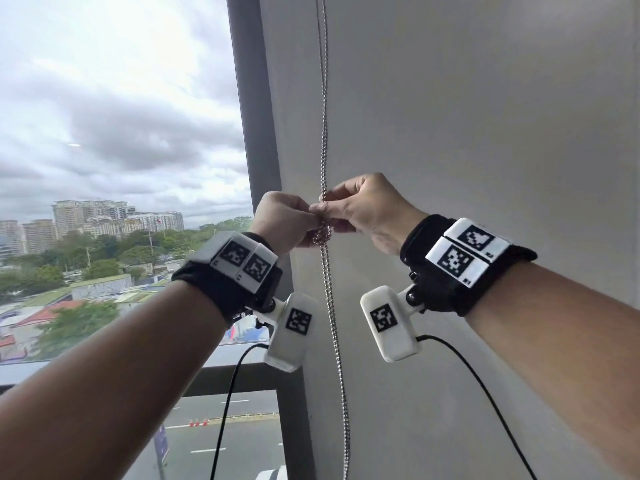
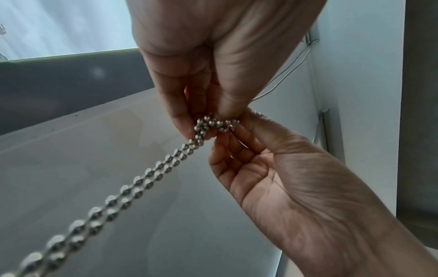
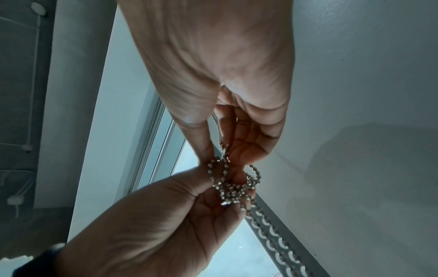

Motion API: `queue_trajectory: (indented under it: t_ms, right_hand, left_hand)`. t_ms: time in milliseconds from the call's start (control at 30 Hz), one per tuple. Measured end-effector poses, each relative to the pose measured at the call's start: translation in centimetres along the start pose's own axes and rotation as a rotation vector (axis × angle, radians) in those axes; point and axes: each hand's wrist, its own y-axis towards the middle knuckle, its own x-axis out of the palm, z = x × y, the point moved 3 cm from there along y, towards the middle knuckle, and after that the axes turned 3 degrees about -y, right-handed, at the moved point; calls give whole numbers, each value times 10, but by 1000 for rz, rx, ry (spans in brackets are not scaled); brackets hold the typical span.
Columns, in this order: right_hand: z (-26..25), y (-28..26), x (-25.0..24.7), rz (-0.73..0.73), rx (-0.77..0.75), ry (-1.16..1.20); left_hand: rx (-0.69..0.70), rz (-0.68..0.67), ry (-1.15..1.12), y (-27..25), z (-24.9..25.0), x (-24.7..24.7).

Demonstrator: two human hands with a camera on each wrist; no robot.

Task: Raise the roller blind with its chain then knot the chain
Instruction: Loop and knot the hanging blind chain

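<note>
Silver metal beads make up the chain (image 1: pixel 325 140), which hangs as a doubled strand down the pale wall (image 1: pixel 485 116) just right of the dark window frame (image 1: pixel 256 133). Both hands meet on it at about mid-height in the head view. The left hand (image 1: pixel 285 221) has its fingers curled in, thumb and fingertips pinching a bunched loop of chain. The right hand (image 1: pixel 370 209) faces it, thumb and forefinger pinched on the same bunch, the remaining fingers loosely bent behind. The two hands touch at the fingertips.

From the left wrist, the left hand (image 2: pixel 189 61) pinches the tangle of beads from above while the right hand (image 2: pixel 279 178) comes up from below; the doubled chain (image 2: pixel 132 189) runs out toward the lower left corner. From the right wrist, the right hand (image 3: pixel 225 75) holds several small loops of chain (image 3: pixel 234 180) against the left hand (image 3: pixel 166 224).

How the loops cross inside the bunch is hard to make out, since fingers cover part of it. The blind itself and the top of the chain are cut off. Black cuffs and white marker blocks cover both wrists.
</note>
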Motion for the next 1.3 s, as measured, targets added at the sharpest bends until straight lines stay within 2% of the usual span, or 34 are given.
queue_trajectory:
  t_ms: [133, 267, 400, 500, 633, 733, 800, 900, 1000, 1133, 1233, 1300]
  right_hand:
    - [6, -2, 0, -54, 18, 16]
    - [18, -10, 2, -70, 47, -21]
    - [21, -13, 3, -71, 79, 86]
    - [21, -14, 1, -71, 15, 20]
    - [19, -15, -3, 26, -31, -76]
    - [15, -20, -1, -23, -64, -100]
    - [15, -24, 0, -31, -145, -207]
    - [15, -27, -2, 77, -264, -318]
    - [14, -31, 0, 130, -254, -311]
    - [16, -36, 7, 53, -257, -293]
    - [18, -36, 9, 123, -326, -330]
    - [21, -33, 7, 186, -309, -318]
  left_hand:
    - [-62, -17, -60, -4, -1, -3]
    - [-69, 0, -98, -5, 6, -6]
    - [-104, -14, -111, -7, 7, -5]
    - [-110, -24, -118, -9, 9, -4]
    - [-116, -62, -110, -14, 10, -1]
    - [-123, -42, -102, -15, 12, -3]
    - [-117, -25, -70, -13, 12, -4]
    - [-115, -43, -70, -14, 14, -4]
    - [-120, -35, -70, -12, 13, -4]
    - [-107, 17, -20, -8, 10, -8]
    - [-120, -11, -61, -10, 8, -6]
    - [-128, -30, -90, -10, 8, -5]
